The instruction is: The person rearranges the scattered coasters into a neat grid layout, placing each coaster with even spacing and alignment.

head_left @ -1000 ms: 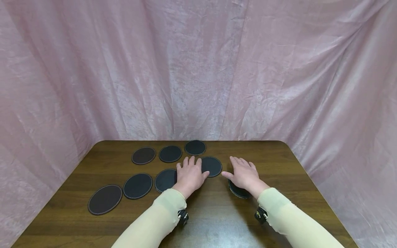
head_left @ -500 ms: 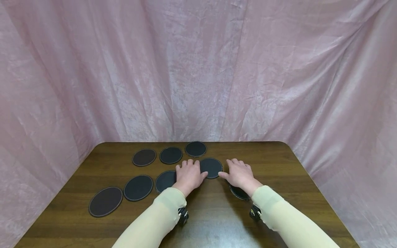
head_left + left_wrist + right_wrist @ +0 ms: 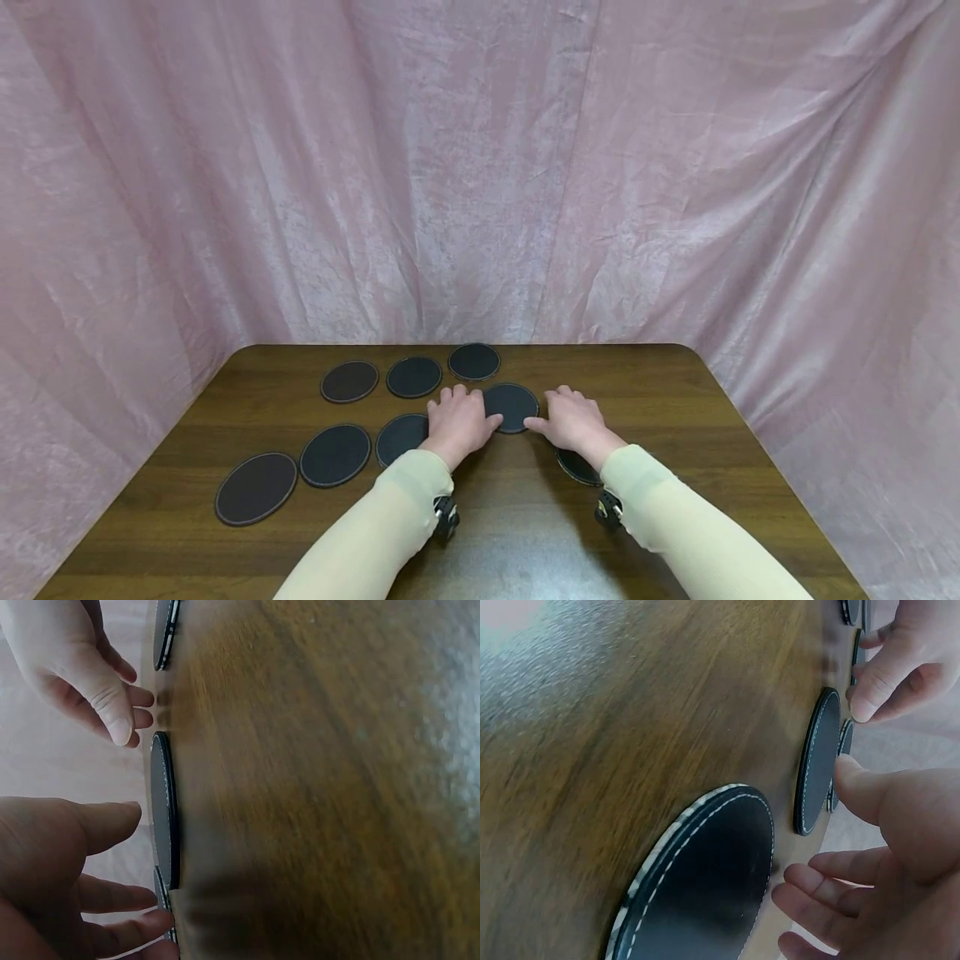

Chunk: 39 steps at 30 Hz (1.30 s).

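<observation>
A round black coaster (image 3: 515, 408) with a stitched edge lies flat between the two hands. My left hand (image 3: 459, 425) hovers at its left side, fingers spread forward and relaxed, partly covering another black coaster (image 3: 398, 437). On the opposite side, my right hand (image 3: 572, 422) has its thumb by the middle coaster's right edge; whether it touches cannot be told. Beneath the right wrist lies a further coaster (image 3: 576, 467), partly hidden. The right wrist view shows that coaster large, its rim pale and striped (image 3: 712, 885). Neither hand holds anything.
Three coasters form a back row: a brownish one (image 3: 349, 382), a black one (image 3: 414, 377) and another black one (image 3: 474, 362). Front left lie a brownish coaster (image 3: 256, 489) and a black one (image 3: 335, 456). The wooden table (image 3: 517, 533) meets a pink curtain (image 3: 480, 167) behind.
My right hand has moved left, bringing its thumb to the middle coaster's edge. The left hand has barely moved. The coasters keep their places; the head view has tilted slightly.
</observation>
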Available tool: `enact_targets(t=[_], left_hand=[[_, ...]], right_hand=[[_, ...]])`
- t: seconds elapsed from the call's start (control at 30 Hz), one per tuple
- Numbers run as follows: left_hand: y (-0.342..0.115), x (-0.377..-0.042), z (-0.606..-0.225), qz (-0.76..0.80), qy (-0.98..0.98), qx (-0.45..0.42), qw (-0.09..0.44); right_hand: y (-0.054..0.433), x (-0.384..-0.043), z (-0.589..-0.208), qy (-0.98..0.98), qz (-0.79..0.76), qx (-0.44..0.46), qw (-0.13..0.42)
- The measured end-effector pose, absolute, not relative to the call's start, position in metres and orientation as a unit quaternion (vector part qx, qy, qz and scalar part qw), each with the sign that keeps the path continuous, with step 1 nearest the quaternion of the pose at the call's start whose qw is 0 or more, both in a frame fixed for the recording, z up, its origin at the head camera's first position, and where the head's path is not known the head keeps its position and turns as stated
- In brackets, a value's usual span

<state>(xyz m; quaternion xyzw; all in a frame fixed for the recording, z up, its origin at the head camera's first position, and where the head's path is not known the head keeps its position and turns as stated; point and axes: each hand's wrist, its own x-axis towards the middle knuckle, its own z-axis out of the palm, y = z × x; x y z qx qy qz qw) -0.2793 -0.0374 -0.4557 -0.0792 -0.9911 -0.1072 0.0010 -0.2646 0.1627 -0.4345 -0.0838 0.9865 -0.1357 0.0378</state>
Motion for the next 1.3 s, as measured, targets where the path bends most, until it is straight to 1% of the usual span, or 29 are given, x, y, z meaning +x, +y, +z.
enact_targets(t=[0.27, 0.73, 1.1, 1.2, 1.3], left_hand=[[-0.037, -0.278, -0.453, -0.111, -0.991, -0.072, -0.014], [-0.037, -0.283, -0.457, -0.124, -0.990, -0.071, -0.014], [-0.035, -0.286, -0.460, -0.122, -0.990, -0.064, -0.015], [-0.035, -0.286, -0.459, -0.132, -0.989, -0.062, -0.018], [-0.034, -0.287, -0.458, -0.146, -0.987, -0.060, -0.021]], right_hand=[[0.158, -0.269, -0.432, 0.985, -0.144, -0.080, 0.051], [0.155, -0.278, -0.431, 0.986, -0.132, -0.063, 0.075], [0.151, -0.283, -0.434, 0.987, -0.125, -0.047, 0.084], [0.153, -0.294, -0.443, 0.987, -0.127, -0.042, 0.091], [0.162, -0.319, -0.475, 0.987, -0.128, -0.041, 0.092]])
